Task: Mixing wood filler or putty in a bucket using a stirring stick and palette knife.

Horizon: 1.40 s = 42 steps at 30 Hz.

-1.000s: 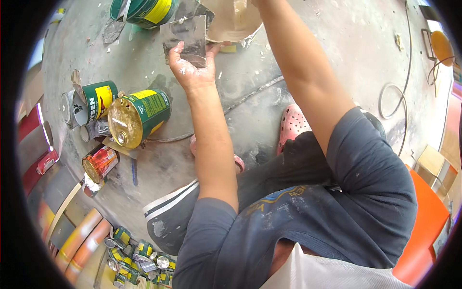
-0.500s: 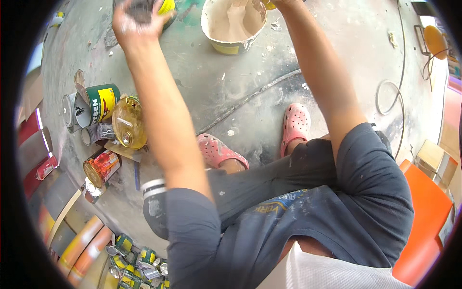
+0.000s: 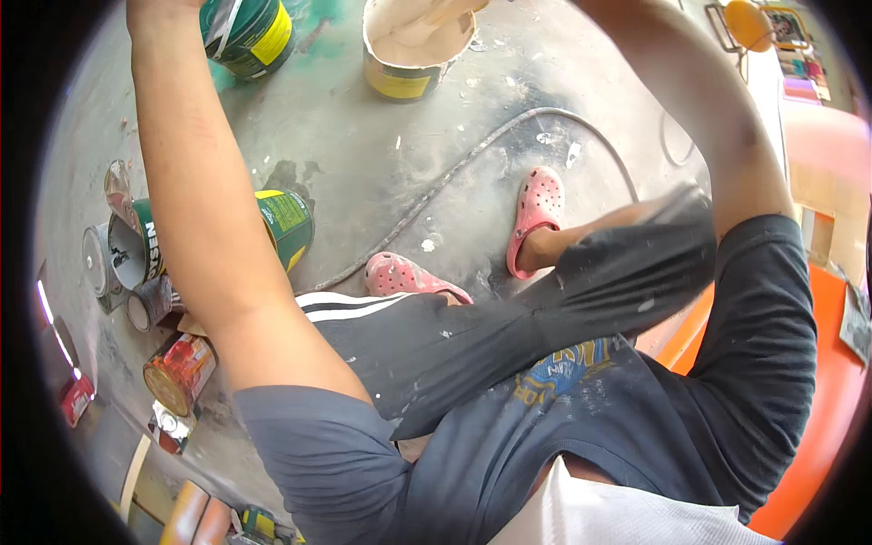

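My left forearm [image 3: 209, 182] stretches up to the upper left edge. Only the heel of my left hand [image 3: 163, 5] shows there; its fingers are cut off. Just right of that wrist stands a green bucket [image 3: 259, 41] with a yellow label and a handle. An open bucket of beige paste [image 3: 409, 80] stands at the top middle. Something coated in beige leans at its far rim; I cannot make out what. My right forearm [image 3: 672, 54] runs out past the top edge, so my right hand is not seen.
Tipped cans, among them a red-orange can [image 3: 182, 372], lie on the left. A green can [image 3: 289, 222] shows beside my left forearm. A hose [image 3: 509, 125] curves across the floor ahead of my pink clogs [image 3: 540, 200]. An orange surface [image 3: 822, 363] is at the right.
Both hands have moved out past the upper edge; the dark grey thing in my left hand is out of sight. My arms have spread apart and my right leg has shifted.
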Available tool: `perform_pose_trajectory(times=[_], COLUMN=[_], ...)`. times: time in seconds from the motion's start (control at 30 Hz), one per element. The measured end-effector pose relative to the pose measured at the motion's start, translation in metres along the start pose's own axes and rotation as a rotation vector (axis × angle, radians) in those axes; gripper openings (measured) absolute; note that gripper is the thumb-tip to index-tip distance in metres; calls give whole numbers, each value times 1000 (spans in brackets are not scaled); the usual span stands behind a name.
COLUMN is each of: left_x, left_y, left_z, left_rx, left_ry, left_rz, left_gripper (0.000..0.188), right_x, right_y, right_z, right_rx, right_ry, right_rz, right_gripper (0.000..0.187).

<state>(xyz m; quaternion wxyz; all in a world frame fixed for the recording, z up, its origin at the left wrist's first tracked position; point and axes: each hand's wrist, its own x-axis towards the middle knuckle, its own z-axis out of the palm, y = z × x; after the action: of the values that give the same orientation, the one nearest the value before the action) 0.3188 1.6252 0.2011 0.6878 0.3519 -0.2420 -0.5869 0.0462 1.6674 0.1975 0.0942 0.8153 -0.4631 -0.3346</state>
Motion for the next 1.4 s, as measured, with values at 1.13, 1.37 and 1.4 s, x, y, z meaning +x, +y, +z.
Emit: perform_pose_trajectory(times=[1.13, 1.37, 1.4], left_x=[-115, -114, -113], left_y=[-2, -3, -3], left_z=[-43, -50, -47], left_rx=[-113, -98, -114], left_ry=[439, 464, 504], left_rz=[-42, -96, -104], left_gripper=[33, 39, 41], right_x=[45, 21, 17], right_y=[-259, -118, -83], right_z=[-145, -75, -50], right_rx=[-1217, -251, 74], right_ry=[26, 187, 134], right_rz=[401, 113, 35], right_gripper=[31, 26, 26])
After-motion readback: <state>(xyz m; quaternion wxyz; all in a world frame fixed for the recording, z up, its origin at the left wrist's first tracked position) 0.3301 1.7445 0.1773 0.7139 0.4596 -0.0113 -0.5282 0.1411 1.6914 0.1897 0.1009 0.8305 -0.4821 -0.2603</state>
